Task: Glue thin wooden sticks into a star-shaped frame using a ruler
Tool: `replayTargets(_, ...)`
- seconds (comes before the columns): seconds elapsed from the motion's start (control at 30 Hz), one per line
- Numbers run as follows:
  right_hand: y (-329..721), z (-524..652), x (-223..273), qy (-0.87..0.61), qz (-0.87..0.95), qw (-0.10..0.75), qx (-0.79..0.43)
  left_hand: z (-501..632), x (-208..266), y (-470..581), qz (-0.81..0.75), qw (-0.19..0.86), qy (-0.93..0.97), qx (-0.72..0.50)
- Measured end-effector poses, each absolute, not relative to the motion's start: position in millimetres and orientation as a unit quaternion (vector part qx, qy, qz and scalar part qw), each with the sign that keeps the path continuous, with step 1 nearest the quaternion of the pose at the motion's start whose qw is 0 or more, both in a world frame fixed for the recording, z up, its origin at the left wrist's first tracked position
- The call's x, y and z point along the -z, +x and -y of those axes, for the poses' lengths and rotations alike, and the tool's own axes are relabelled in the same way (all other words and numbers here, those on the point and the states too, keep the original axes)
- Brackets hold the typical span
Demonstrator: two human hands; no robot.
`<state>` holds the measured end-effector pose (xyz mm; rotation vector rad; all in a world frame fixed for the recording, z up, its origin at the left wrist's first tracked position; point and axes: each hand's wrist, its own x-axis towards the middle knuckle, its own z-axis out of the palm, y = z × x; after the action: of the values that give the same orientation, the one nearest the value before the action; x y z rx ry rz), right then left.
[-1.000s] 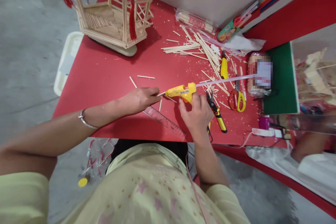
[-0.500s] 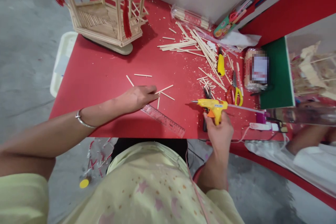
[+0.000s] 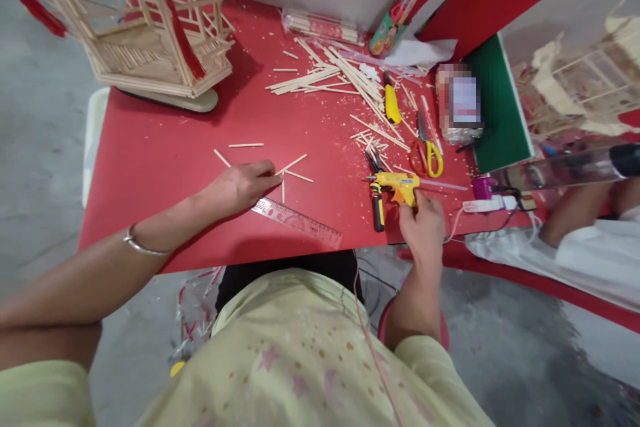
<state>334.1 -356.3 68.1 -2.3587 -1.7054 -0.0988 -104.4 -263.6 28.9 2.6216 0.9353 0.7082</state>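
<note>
My left hand (image 3: 247, 185) rests low over the red table, its fingertips pinched at the meeting point of several short thin wooden sticks (image 3: 299, 176) that fan out to the right. Another stick (image 3: 221, 157) pokes out behind this hand. Under its wrist side lies the end of a clear ruler (image 3: 300, 221). On the right, my right hand (image 3: 423, 220) has its fingers round the handle of a yellow glue gun (image 3: 395, 181), nozzle pointing left. Right beside the gun are pliers (image 3: 378, 208) with black and yellow handles. One loose stick (image 3: 246, 145) lies beyond my left hand.
A wooden stick pavilion model (image 3: 150, 53) with red tassels stands at the back left. Piled sticks (image 3: 345, 77), a yellow cutter (image 3: 391, 103), scissors (image 3: 427, 153) and a pen holder (image 3: 385, 33) occupy the back right. A power strip (image 3: 487, 205) and another person's arm (image 3: 567, 213) are far right.
The view has swung, so the table's things sit further left. My right hand has shifted the glue gun slightly right of the pliers, uncovering their handle. My left hand stays at the sticks.
</note>
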Motion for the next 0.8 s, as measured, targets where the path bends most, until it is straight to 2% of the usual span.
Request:
replayTargets(0.1,310,366,-80,-0.783,0.597,0.125,0.121,262,-28,-106,-0.301,0.108,0.917,-0.237)
replayTargets(0.17,279,372,-87,-0.754,0.619,0.172,0.138,262,-28,-107,-0.297,0.106,0.917,-0.243)
replayTargets(0.23,239,379,-90,-0.691,0.689,0.211,0.063,261,-28,-108,-0.295,0.110,0.917,-0.245)
replayTargets(0.3,200,385,-88,-0.594,0.780,0.191,-0.043,261,-30,-107,-0.291,0.117,0.916,-0.249)
replayTargets(0.4,161,390,-77,-0.508,0.844,0.147,-0.092,260,-32,-107,-0.286,0.139,0.912,-0.259)
replayTargets(0.63,153,395,-56,-0.519,0.838,0.147,-0.076,253,-33,-113,-0.277,0.206,0.906,-0.247)
replayTargets(0.8,153,396,-55,-0.519,0.836,0.163,-0.074,252,-37,-113,-0.272,0.200,0.908,-0.248)
